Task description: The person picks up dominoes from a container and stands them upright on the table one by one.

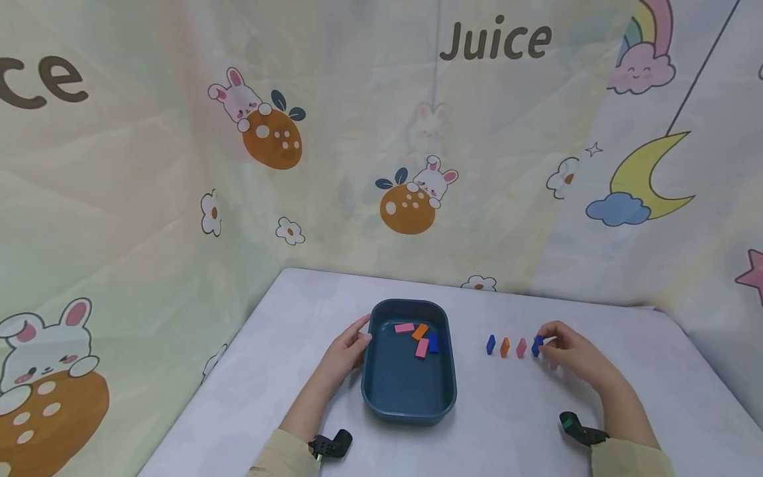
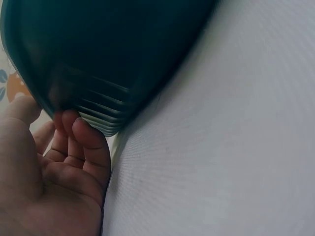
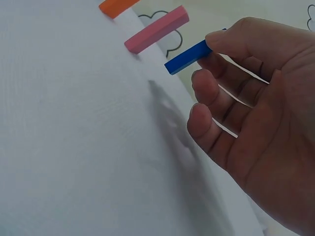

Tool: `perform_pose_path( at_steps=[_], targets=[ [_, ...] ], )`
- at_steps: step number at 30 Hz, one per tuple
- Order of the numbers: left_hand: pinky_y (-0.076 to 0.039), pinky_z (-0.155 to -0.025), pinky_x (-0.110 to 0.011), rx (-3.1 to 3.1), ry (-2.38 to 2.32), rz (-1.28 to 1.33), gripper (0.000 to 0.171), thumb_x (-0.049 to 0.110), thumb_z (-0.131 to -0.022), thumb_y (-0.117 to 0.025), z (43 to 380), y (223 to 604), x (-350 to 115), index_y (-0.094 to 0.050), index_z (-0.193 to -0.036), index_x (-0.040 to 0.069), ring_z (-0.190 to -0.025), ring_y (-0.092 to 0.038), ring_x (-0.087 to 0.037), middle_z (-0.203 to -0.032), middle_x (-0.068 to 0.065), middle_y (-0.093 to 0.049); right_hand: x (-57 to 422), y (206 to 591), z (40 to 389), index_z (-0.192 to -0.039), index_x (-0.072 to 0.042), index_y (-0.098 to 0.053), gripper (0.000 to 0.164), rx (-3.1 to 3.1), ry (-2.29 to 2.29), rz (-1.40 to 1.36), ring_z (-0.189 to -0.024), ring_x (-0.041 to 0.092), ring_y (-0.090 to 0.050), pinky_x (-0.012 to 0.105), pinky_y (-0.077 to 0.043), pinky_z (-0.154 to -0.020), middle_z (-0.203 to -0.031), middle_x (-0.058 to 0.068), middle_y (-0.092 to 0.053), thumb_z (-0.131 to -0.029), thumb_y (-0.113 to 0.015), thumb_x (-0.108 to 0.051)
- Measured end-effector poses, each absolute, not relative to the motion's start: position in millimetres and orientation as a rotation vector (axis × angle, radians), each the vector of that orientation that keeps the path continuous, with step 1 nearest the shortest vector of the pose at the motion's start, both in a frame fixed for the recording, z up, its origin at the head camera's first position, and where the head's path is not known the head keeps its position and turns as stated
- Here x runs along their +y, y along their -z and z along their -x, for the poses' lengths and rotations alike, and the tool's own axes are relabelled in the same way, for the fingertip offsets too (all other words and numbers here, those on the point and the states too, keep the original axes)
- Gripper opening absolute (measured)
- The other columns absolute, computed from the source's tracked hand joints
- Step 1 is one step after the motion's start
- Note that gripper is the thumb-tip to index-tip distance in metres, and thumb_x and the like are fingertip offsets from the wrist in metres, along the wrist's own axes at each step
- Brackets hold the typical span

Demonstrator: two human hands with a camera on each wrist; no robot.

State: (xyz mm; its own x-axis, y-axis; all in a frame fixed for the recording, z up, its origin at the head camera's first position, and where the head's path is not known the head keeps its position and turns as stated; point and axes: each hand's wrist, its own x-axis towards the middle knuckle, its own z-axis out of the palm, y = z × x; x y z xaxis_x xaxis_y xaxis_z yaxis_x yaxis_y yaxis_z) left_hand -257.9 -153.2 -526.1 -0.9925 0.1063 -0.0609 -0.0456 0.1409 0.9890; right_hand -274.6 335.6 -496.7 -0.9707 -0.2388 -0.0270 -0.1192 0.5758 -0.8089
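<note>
My left hand (image 1: 347, 348) is at the left side of a dark teal tray (image 1: 374, 397), thumb by the rim. Curled fingertips (image 2: 91, 132) meet the tray's outer wall in the left wrist view. At the right, my right hand (image 1: 566, 348) pinches a blue domino-like block (image 3: 189, 56) between thumb and forefinger, with the other fingers loosely bent. This block stands upright at the right end of a short row. To its left stand a pink block (image 1: 521, 348), an orange block (image 1: 505, 348) and another blue block (image 1: 491, 344).
Inside the tray, toward its far end, lie pink blocks (image 1: 422, 348), an orange block (image 1: 420, 332) and a blue block (image 1: 433, 343). A white cloth covers the table (image 1: 477, 437). Printed fabric (image 1: 346, 132) hangs behind and beside it.
</note>
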Motion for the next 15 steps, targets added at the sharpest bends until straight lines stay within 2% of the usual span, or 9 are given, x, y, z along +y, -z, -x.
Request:
perform_pose_path(
  at_steps=[7,15],
  targets=[
    [-0.050,-0.073,-0.030,2.286,-1.981,-0.055,0.050,0.039,-0.099,-0.058,257.7,524.6,-153.2,-0.045,-0.147,0.037,-0.082,-0.058,-0.020,-0.102,-0.008,-0.058,336.1,503.0,277.1,-0.125,-0.005,-0.047,0.038,2.657,1.357,0.271,-0.078,0.018,-0.059,0.028,-0.047,-0.066,-0.103,0.014,-0.059,-0.095,-0.065,-0.020],
    [-0.050,-0.075,-0.031,2.288,-1.970,-0.066,0.048,0.037,-0.100,-0.057,257.4,524.2,-153.1,-0.045,-0.146,0.037,-0.083,-0.059,-0.020,-0.102,-0.010,-0.058,338.4,512.2,279.0,-0.127,-0.006,-0.047,0.039,2.675,1.319,0.248,-0.081,0.015,-0.058,0.028,-0.047,-0.068,-0.110,0.012,-0.059,-0.096,-0.064,-0.020]
  ],
)
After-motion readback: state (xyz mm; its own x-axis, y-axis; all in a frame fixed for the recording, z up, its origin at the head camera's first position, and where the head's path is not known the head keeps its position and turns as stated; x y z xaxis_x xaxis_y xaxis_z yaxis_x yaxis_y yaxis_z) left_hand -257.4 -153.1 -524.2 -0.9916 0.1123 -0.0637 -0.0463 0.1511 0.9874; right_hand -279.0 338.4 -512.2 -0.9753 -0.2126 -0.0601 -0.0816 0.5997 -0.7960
